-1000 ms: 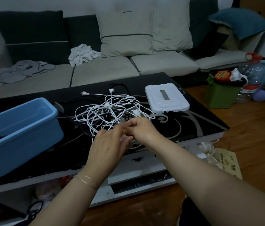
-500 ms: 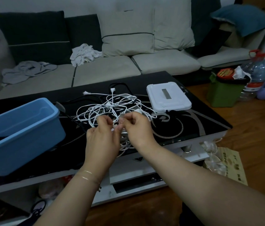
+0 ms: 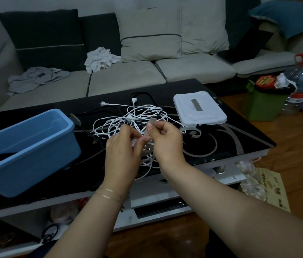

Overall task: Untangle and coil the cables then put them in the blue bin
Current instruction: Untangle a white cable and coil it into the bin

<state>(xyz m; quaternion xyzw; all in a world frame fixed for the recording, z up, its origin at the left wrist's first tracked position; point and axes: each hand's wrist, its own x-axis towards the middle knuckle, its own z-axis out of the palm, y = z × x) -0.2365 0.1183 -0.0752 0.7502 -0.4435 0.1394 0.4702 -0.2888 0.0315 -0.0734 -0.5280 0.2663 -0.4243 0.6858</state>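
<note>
Head view: both hands over front-centre of black glass coffee table (image 3: 240, 135), close together. Left hand (image 3: 122, 153) w/ fingers curled, pinching white strands near the knot. Right hand (image 3: 165, 142) just beside, thumb + forefinger clamped on a cable end, small pale connector (image 3: 152, 126) sticking up above fingertips. White cables (image 3: 128, 120) in loose tangle on table, spread behind and under hands, a few loops trailing toward near edge; two white plugs at far side of pile. Black cable (image 3: 143, 95) mixed in at back, partly hidden. Blue bin (image 3: 35, 146) to left on table, well apart from hands, tilted, something dark inside, can't tell what. White flat box (image 3: 199, 110) right of tangle, near but not touching. Sofa (image 3: 128, 79) behind table w/ cushions, crumpled cloths.
</note>
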